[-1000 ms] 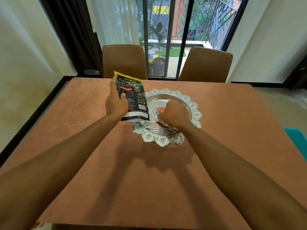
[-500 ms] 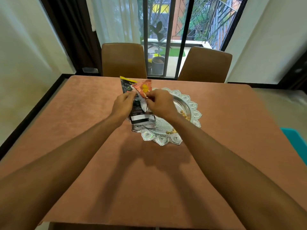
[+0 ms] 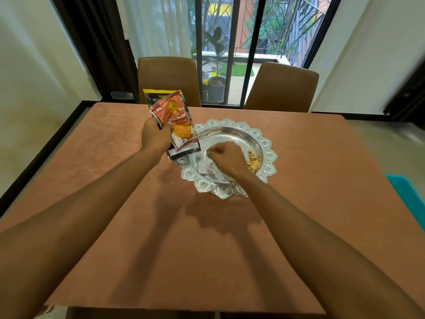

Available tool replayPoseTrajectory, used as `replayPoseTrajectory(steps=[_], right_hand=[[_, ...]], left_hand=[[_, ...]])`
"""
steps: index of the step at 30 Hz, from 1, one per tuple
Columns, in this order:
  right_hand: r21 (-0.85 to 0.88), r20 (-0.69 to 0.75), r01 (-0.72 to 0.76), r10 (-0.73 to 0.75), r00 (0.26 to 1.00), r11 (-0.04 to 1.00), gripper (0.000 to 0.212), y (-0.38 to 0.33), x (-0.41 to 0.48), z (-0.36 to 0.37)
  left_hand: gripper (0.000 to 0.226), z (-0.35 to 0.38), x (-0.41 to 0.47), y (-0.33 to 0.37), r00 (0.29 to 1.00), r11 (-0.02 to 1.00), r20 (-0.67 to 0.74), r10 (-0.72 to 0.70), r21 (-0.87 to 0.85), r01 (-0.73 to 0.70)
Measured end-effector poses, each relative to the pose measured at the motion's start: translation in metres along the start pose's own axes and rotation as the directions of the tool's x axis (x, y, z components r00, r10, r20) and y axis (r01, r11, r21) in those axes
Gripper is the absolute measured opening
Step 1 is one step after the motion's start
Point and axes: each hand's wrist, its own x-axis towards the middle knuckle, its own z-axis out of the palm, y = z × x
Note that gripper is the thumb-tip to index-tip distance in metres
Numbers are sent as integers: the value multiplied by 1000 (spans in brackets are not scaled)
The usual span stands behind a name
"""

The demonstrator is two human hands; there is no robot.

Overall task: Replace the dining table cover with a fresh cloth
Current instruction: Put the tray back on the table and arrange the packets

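Table cover (image 3: 207, 249), rust-brown cloth, lies flat over the whole dining table top, front edge hanging just over the near side. Silver tray (image 3: 268, 155) with scalloped rim sits on the cover, around the middle, toward the far side. Left hand (image 3: 154, 137) is raised above the cover just left of the tray, fingers and thumb curled round 2 packets held together and upright: red snack packet (image 3: 178, 120) in front, black packet (image 3: 153, 95) with a yellow top strip behind it, its lower end sticking out under the red one over the tray rim. Right hand (image 3: 226, 158) is down inside the tray, fingers curled over a pale small packet (image 3: 204, 168) lying on the tray floor; cannot tell if it actually grips it. Loose pile of pale snack pieces (image 3: 253, 161) in the tray just right of that hand. 2 brown chairs (image 3: 169, 79) (image 3: 282, 88) at the far edge, potted plant (image 3: 216, 87) between them behind the glass door. Teal object (image 3: 409, 194) at the right edge, beside the table
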Motion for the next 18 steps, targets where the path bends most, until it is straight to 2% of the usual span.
replayPoseTrajectory(steps=[3, 6, 8, 10, 13, 16, 18], right_hand=[[-305, 284, 206, -118, 952, 930, 40, 3, -19, 12], [-411, 336, 339, -205, 919, 846, 46, 5, -36, 22], [-381, 275, 314, -218, 936, 869, 41, 6, -42, 21], [-306, 217, 225, -162, 963, 925, 39, 7, -44, 15], [-158, 207, 101, -67, 976, 982, 38, 11, -37, 0], [-96, 180, 79, -60, 982, 992, 35, 16, -28, -20], [-24, 114, 79, -76, 991, 997, 30, 17, -19, -34]], left_hand=[[31, 1, 1, 3, 997, 993, 10, 80, 88, -81], [31, 8, -5, 6, 992, 987, 50, 112, 113, -117], [32, 13, -9, 7, 990, 985, 68, 123, 114, -130], [33, 18, -11, 5, 991, 987, 85, 106, 112, -115], [31, 24, -9, -3, 995, 992, 94, 41, 118, -52], [34, 30, -7, -6, 989, 997, 146, -23, 79, 12], [40, 35, -2, -8, 976, 996, 211, -63, 78, 48]])
